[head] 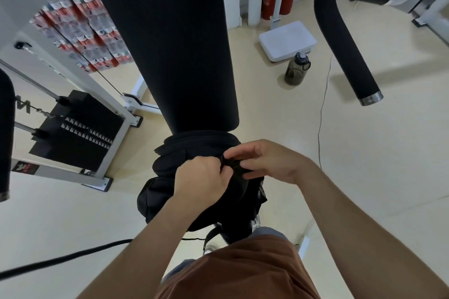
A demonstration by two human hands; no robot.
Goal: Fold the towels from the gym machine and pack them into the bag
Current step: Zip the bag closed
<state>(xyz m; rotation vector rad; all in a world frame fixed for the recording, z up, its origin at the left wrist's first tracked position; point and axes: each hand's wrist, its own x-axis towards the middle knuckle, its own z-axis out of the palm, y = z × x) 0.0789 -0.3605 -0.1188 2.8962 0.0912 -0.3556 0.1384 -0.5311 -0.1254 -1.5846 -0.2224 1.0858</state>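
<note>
Bag (158, 192), black, upright just under the lower end of the machine's pad (170, 43), against the person's legs; what it stands on is hidden. Left hand (201, 177) and right hand (269, 160) both pinch dark fabric or a zip pull at its top edge. No towels in sight. Likely packed, closing under way. Beside the weight stack (77, 128): one letter, "N". Frame sticker (24, 167) unreadable.
</note>
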